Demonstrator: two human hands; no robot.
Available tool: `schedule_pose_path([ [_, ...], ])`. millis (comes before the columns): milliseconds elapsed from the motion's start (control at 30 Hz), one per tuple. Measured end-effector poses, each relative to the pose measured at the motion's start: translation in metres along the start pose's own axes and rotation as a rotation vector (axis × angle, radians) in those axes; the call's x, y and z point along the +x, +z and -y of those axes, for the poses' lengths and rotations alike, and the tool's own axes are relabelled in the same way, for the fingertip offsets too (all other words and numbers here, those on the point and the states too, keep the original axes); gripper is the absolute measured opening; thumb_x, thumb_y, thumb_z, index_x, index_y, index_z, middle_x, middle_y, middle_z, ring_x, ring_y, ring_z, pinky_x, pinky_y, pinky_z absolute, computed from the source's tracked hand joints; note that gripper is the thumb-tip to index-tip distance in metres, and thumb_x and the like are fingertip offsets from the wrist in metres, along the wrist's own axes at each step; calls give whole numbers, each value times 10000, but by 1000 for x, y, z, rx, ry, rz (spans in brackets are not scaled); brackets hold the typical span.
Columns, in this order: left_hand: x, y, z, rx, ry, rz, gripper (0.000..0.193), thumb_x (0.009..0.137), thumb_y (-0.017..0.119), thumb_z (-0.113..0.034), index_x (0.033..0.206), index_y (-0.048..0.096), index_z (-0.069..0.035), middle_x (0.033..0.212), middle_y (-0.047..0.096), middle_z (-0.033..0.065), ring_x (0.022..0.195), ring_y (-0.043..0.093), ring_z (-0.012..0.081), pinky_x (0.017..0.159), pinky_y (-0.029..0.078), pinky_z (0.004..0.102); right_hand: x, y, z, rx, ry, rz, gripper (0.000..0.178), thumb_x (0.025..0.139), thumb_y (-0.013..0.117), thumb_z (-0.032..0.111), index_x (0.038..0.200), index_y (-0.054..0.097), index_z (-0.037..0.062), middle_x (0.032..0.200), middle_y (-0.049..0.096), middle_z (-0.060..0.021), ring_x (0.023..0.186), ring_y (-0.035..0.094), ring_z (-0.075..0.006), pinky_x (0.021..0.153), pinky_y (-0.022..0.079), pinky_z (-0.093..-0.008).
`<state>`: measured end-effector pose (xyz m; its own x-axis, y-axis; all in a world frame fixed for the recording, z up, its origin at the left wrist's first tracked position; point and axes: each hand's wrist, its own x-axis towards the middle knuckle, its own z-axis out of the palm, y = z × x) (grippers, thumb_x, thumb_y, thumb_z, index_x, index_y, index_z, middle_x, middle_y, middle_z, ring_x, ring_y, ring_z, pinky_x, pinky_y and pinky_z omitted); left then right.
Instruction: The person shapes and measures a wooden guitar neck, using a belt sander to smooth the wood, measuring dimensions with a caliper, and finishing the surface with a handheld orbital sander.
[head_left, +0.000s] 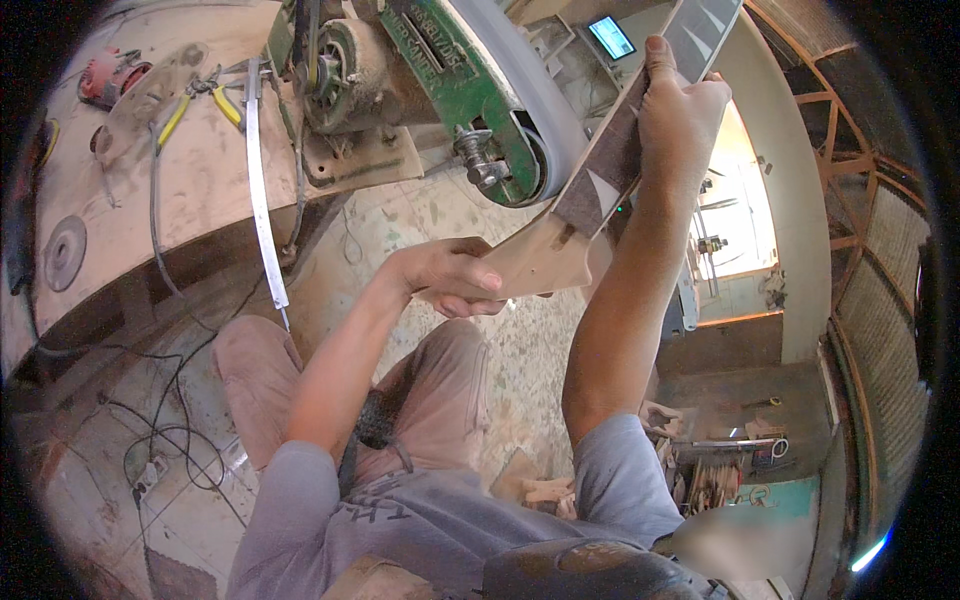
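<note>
This is a woodworking workshop. The clearest sign is the green belt sander [455,95], with a shaped wooden piece [540,262] held by its rounded end. Left of the sander, a dusty workbench [130,235] carries yellow-handled pliers [173,123], a red power tool [112,77] and a round disc [66,253]. Nearer the person than the sander, cables [185,430] trail over the floor at left, and cut wood pieces [715,485] stand stacked at right.

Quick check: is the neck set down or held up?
Held up: the left hand grips the pale end of the neck, the right hand its dark inlaid part, with floor showing below.
</note>
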<state>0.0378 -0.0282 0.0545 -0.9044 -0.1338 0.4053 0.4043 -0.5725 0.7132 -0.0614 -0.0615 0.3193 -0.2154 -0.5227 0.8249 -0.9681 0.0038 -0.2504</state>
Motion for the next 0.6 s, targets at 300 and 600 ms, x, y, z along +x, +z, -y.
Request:
schedule_pose_path([
  [300,-7,36,-3,85,31,-314,509,860,749,-460,980,581,5,740,545,45,472,434,59,385,319,238,6,17,0,248,39,152,817,842,775,488,1226,505,-180,1098,657,-286,1020,670,-323,927,511,-382],
  [600,11,118,24,446,245,-940,548,927,713,-409,1209,574,40,827,634,91,659,600,164,621,472,294,3,33,-4,1061,63,611,581,880,682,385,1230,549,-59,855,605,-95,698,588,-193,677,520,-351],
])
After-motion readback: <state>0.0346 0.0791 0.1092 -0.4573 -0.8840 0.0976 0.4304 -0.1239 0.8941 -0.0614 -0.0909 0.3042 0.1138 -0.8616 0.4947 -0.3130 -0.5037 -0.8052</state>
